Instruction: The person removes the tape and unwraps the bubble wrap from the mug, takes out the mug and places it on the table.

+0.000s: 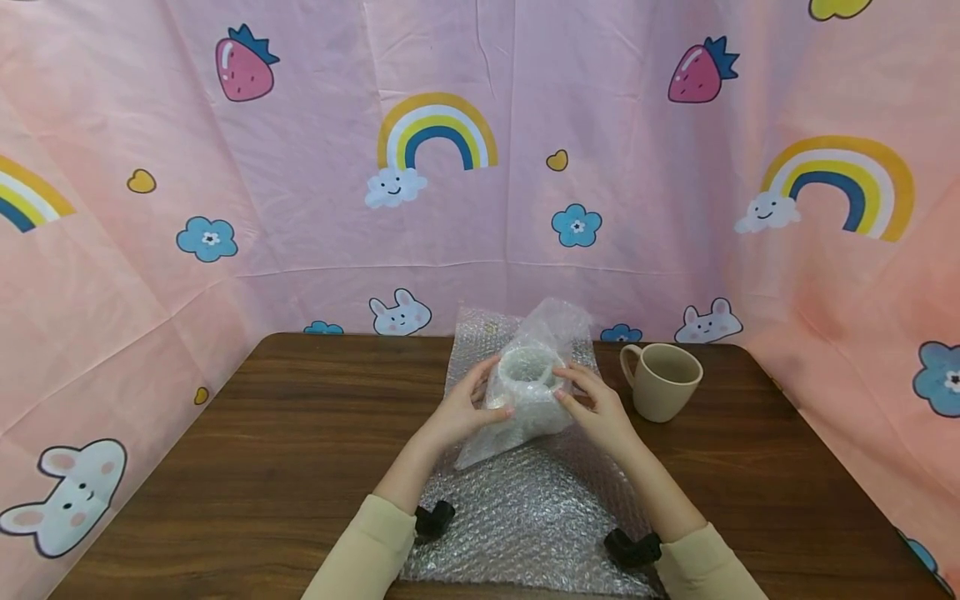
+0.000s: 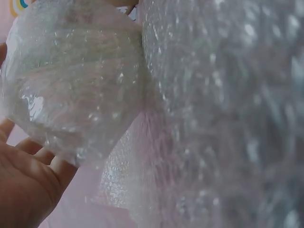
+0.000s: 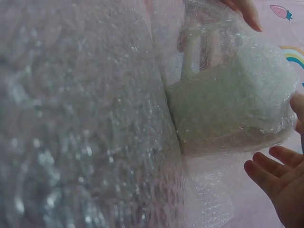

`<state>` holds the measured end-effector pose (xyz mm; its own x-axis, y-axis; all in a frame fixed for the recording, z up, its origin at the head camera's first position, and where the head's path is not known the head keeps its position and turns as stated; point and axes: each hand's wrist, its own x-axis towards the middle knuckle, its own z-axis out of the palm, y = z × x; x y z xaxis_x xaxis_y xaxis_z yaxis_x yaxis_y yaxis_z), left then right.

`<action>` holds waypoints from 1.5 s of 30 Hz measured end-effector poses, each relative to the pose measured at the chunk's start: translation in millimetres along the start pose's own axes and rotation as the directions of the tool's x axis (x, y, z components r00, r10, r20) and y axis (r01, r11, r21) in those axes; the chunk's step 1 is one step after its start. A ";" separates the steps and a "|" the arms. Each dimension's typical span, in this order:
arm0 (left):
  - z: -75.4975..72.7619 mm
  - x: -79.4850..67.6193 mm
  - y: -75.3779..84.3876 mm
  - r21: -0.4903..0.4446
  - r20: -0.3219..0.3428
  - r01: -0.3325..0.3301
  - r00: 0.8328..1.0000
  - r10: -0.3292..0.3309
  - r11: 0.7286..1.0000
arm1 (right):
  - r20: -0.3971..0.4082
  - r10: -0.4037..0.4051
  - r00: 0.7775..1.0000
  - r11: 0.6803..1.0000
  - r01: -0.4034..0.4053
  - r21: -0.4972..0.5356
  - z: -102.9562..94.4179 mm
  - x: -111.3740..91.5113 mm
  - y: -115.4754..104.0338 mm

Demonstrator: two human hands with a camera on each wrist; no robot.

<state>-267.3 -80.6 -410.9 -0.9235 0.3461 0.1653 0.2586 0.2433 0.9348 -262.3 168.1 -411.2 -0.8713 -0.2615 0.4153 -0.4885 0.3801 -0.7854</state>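
A pale mug (image 1: 528,367) lies wrapped in clear bubble wrap at the far middle of the table, its form showing through. Its handle (image 3: 190,57) is visible through the plastic in the right wrist view. My left hand (image 1: 457,412) holds the bundle's left side, thumb toward me and fingers around the far side. From the right, my right hand (image 1: 600,408) grips it with fingertips and thumb near the rim. A loose flap of wrap (image 1: 558,317) stands up behind the mug. Underneath lies a larger bubble wrap sheet (image 1: 517,525).
A beige mug (image 1: 663,387) stands unwrapped right of my right hand, handle toward the left. The brown wooden table (image 1: 300,433) ends at a pink patterned cloth (image 1: 300,167) behind and at both sides. Black wrist mounts (image 1: 632,548) hang close over the sheet.
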 end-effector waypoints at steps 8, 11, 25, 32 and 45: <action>-2.5 -1.9 1.3 0.179 0.009 -0.059 0.998 0.059 0.982 | 0.010 0.016 1.000 1.000 -0.017 0.011 -1.5 -0.4 5.1; -3.9 -2.7 1.2 0.198 0.002 -0.068 0.998 0.069 0.978 | 0.014 0.007 1.000 1.000 -0.008 0.015 -1.3 -0.4 4.9; -9.5 -3.8 2.3 0.218 -0.020 -0.157 0.986 0.165 0.963 | 0.027 0.020 0.999 1.000 -0.020 -0.003 -2.0 -1.2 7.0; -8.7 -3.0 2.7 0.200 -0.053 -0.151 0.985 0.164 0.968 | 0.030 0.017 0.999 1.000 -0.017 -0.001 -2.0 -1.6 8.0; -14.6 -2.0 2.3 0.159 -0.230 -0.091 0.965 0.126 0.983 | 0.052 0.031 0.998 0.999 -0.032 0.017 -5.5 -4.3 -20.1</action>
<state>-269.0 -93.9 -404.5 -0.9237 0.1559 0.3500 0.3831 0.3520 0.8540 -249.0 166.4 -394.7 -0.8821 -0.2959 0.3665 -0.4599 0.3729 -0.8059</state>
